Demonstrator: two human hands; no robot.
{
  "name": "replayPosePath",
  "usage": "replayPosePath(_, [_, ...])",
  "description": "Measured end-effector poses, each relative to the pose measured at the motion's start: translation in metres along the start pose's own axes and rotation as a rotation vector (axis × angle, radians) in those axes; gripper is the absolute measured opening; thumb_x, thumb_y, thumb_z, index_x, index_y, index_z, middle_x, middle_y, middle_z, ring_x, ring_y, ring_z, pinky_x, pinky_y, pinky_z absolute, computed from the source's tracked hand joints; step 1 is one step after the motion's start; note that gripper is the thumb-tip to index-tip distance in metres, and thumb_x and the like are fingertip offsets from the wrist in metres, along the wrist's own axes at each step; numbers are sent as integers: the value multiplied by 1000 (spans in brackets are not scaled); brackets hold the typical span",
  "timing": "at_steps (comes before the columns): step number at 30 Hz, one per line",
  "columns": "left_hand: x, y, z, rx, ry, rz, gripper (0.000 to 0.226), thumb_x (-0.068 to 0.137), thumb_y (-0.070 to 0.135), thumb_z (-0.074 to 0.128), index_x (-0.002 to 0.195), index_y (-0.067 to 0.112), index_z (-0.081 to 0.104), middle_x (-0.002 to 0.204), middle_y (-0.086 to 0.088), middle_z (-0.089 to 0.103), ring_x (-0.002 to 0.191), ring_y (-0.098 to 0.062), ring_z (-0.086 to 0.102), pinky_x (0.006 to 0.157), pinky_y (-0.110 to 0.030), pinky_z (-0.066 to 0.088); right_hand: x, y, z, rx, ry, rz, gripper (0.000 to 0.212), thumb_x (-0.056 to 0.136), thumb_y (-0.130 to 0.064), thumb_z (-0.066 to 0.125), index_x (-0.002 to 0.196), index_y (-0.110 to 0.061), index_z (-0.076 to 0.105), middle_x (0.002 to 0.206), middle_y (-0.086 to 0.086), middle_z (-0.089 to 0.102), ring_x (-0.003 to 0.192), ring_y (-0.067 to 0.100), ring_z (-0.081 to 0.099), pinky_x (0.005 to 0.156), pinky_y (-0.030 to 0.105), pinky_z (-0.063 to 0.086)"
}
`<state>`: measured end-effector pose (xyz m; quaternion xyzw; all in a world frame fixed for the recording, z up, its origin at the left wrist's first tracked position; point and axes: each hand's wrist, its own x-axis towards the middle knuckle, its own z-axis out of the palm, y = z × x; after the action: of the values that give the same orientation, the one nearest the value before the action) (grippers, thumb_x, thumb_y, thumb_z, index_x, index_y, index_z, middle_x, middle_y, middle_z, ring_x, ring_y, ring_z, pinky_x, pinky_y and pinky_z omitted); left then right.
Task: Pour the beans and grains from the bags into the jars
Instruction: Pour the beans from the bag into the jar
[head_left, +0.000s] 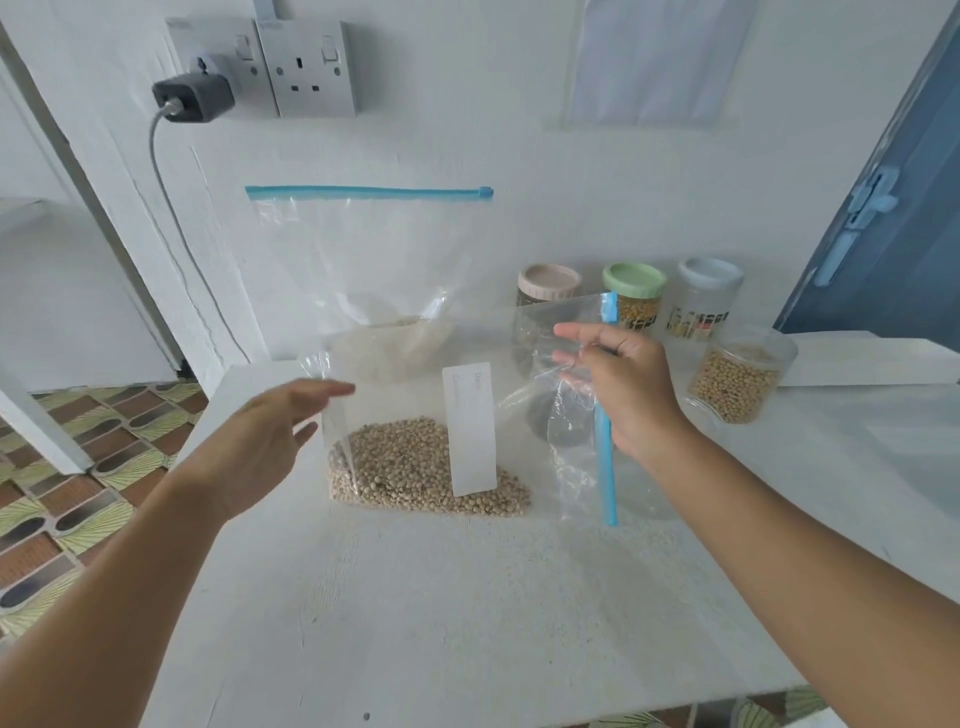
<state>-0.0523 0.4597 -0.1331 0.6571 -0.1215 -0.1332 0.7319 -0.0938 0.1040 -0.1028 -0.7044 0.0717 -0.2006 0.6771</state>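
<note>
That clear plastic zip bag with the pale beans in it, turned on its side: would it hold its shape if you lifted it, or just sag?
The clear plastic zip bag with the blue zipper strip would probably sag: its film is wrinkled where the right hand pinches it. The pale beans are heaped in the low corner, so they likely shift when it tilts. It looks mostly empty, so probably light.

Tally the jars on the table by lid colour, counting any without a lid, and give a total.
Pink lid: 1
Green lid: 1
Pale blue lid: 1
No lid, holding beans: 1
No lid, seen through the held bag: 1
Total: 5 jars
</note>
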Motion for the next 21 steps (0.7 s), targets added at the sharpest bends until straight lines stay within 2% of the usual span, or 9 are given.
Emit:
replayPosePath(2, [-3,-9,-2,99,-76,-39,67,47,61,97,100,23,85,126,10,73,136,2,50,123,-34,20,-1,0,0,0,-18,-12,48,100,9,44,97,-24,79,115,-5,75,99,14,76,88,34,62])
replayPosePath(4, [2,-14,4,151,-107,-66,74,50,61,98,112,23,83,129,19,71,132,9,50,124,-34,21,-1,0,2,-13,-39,-32,50,102,7,44,95,-28,79,116,-6,76,100,14,76,89,35,61])
replayPosePath(6, [7,-14,14,167,-55,-60,55,68,48,94,116,25,81,132,20,69,134,5,51,127,-39,21,-4,-1,3,-22,-59,-52,51,103,6,44,94,-29,80,117,-7,75,101,13,76,89,34,61])
replayPosePath(7, [10,-15,19,146,-6,-39,41,77,35,88,116,23,81,132,15,71,132,1,56,127,-41,24,-6,-2,3,-20,-71,-59,51,104,6,44,95,-29,79,118,-9,75,102,11,75,90,32,60])
replayPosePath(9, [14,-18,23,104,101,16,35,81,19,76,115,15,79,127,2,75,126,-10,65,124,-44,34,-11,-3,3,-41,-92,-84,47,104,4,46,98,-29,79,118,-16,74,104,3,72,91,26,58])
replayPosePath(12, [15,-21,22,60,198,63,37,78,18,77,114,10,78,119,-6,78,118,-26,71,117,-46,45,-17,-2,-2,-118,-144,-141,33,103,-7,58,109,-31,79,118,-28,71,103,4,67,96,22,51])
replayPosePath(15, [16,-22,17,27,244,73,36,76,23,79,112,16,80,117,-7,78,115,-33,71,110,-44,50,-22,5,-10,-192,-324,-133,33,99,-19,69,126,-38,73,136,-28,63,131,-11,50,110,15,41])
replayPosePath(18, [17,-24,16,-1,216,81,33,75,24,79,108,22,83,121,-7,77,119,-35,69,110,-43,49,-27,13,-15,-296,-465,-77,44,98,-21,71,135,-43,66,145,-27,56,139,-12,42,118,21,34])
replayPosePath(21, [18,-27,8,9,134,50,43,76,23,83,118,15,78,123,-10,76,123,-29,67,119,-47,40,-30,16,-15,-305,-465,-26,42,102,-12,64,131,-42,69,142,-24,60,134,-10,50,120,28,37])
